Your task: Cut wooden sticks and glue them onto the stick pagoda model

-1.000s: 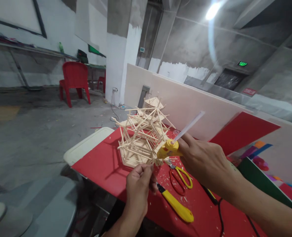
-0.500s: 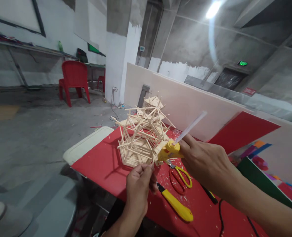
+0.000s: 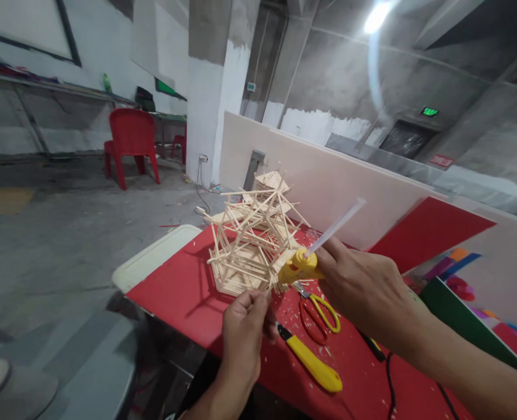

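A lattice model of thin wooden sticks (image 3: 250, 242) stands on the red table top (image 3: 184, 294). My left hand (image 3: 244, 335) is closed in a pinch at the model's near lower corner, gripping a stick end there. My right hand (image 3: 363, 289) is wrapped round a yellow hot glue gun (image 3: 300, 266) with a pale glue stick (image 3: 337, 224) sticking out of its back. The gun's nozzle points at the same corner, just above my left fingers.
Red-and-yellow scissors (image 3: 317, 312) and a yellow utility knife (image 3: 311, 364) lie on the table among wood chips. The gun's black cord (image 3: 387, 364) trails right. Coloured boards (image 3: 455, 315) lie at the right, a beige partition (image 3: 328, 181) behind, a red chair (image 3: 131, 143) far left.
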`<state>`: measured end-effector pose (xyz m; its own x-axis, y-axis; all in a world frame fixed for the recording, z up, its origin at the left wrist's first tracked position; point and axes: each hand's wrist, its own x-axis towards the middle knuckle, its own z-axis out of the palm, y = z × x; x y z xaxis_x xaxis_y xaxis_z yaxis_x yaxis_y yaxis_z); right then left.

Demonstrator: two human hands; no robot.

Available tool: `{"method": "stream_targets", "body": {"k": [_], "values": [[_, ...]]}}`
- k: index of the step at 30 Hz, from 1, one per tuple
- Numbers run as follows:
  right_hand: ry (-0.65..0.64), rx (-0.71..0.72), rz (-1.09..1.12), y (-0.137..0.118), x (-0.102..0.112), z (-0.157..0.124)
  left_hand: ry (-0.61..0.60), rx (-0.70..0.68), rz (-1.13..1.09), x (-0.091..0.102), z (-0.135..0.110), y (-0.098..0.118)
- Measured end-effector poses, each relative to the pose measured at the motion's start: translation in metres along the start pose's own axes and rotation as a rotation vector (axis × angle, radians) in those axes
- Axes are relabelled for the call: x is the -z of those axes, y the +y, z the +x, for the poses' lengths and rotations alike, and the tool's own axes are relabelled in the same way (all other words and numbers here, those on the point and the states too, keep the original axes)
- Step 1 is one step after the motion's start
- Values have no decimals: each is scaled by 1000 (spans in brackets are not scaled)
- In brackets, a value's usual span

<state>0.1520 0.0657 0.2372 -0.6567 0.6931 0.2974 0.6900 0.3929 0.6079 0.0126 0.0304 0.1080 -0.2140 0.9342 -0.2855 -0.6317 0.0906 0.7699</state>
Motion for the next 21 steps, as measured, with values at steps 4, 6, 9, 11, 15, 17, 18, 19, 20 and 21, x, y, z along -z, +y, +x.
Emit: {"method": "stream_targets", "body": {"k": [4,6,9,11,15,17,18,19,20,21], "values": [[-29,0,24,1,0,-1,-4,-13,1,-1,0,-1],[-34,-7,29,1,0,-1,-9,-14,3,-1,0,-1],[-30,-15,43,1,-1,-2,-7,-11,5,-1,0,-1],[-34,-31,66,2,-2,-3,0,-18,14,-1,0,-1],[-18,-67,275,11,-6,-13,11,-60,48,-1,-1,-1],[-12,-123,483,20,-11,-25,13,-91,73,-1,-2,-1],[-21,-183,595,25,-15,-33,13,-108,91,-1,-2,-1],[-35,-268,700,30,-19,-45,14,-128,114,-1,-2,-1],[-51,-389,788,35,-25,-58,15,-149,142,-1,-3,-1],[-52,-514,854,38,-31,-75,16,-170,179,0,-3,-1]]}}
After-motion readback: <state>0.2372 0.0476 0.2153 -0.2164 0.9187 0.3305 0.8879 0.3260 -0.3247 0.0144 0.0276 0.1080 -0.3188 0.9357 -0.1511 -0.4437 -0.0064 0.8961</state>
